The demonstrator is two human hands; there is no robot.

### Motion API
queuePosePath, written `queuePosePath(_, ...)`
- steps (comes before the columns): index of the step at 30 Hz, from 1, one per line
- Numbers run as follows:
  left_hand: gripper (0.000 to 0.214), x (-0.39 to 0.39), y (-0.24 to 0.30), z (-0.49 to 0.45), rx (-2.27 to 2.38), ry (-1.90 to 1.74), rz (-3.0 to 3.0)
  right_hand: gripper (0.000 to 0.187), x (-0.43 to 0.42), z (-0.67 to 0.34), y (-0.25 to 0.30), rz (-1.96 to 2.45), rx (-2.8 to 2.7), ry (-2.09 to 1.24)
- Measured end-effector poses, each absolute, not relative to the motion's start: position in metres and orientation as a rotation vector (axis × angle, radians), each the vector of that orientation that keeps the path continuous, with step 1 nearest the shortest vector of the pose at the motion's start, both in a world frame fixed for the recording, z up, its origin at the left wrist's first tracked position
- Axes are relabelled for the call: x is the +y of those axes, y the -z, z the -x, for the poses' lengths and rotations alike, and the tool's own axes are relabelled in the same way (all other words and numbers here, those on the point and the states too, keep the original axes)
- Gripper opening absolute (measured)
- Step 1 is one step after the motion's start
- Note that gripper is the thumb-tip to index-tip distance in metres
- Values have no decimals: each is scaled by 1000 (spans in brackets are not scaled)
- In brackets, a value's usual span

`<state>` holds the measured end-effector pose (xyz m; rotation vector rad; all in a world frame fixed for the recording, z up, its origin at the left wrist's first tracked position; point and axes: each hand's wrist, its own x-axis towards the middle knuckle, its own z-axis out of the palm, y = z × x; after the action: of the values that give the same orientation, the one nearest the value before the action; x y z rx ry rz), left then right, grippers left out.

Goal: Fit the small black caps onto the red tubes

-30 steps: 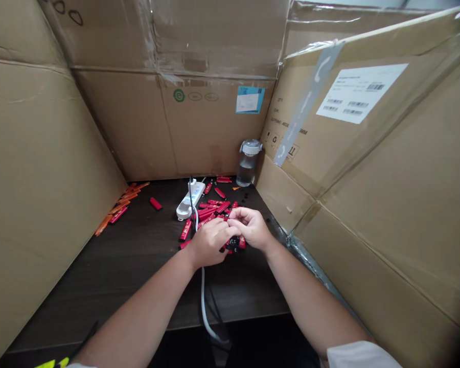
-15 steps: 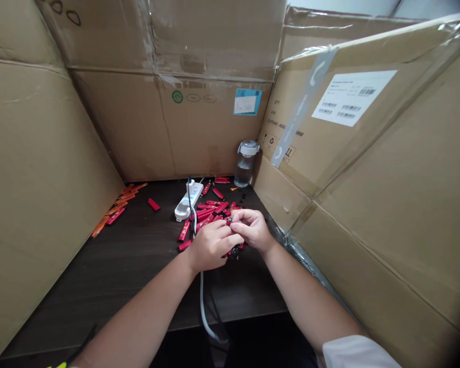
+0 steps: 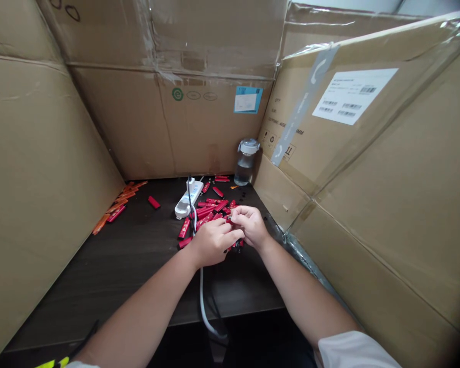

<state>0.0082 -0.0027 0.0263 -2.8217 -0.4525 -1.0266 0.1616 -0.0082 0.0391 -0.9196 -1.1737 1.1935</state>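
My left hand (image 3: 211,243) and my right hand (image 3: 249,225) meet fingertip to fingertip over a heap of small red stick-shaped pieces (image 3: 209,210) on the dark table (image 3: 130,266). Both hands have their fingers curled and pinched together around a small red and black part that is mostly hidden between them. More red pieces and small black parts lie under and just behind the hands.
A white power strip (image 3: 185,200) with a black plug and white cable lies behind the heap. A clear water bottle (image 3: 245,162) stands at the back right. Orange and red sticks (image 3: 117,205) lie at the left wall. Cardboard boxes (image 3: 368,168) wall in the table.
The hands stay pressed together over the heap, with the fingers working slightly. The view has shifted a little; nothing else on the table moved.
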Motion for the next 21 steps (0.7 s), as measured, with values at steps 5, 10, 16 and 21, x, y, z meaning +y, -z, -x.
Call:
queuePosePath(5,47,2,-21,-8,-622,1000,2903,16,5,-160,-37,894,-973,-1268)
queuePosePath(10,54,16,-25,-4,-899,1010,2941,19,26,-178,-32,876,-833,-1089)
queuePosePath(16,53,38,-56,-18,-1229,696,3016,17,49,-201,-8,1230,-968,-841)
queuePosePath(21,51,56,-70,-41,-1293,359,3032,12,54,-213,7,1510,-1330,-451)
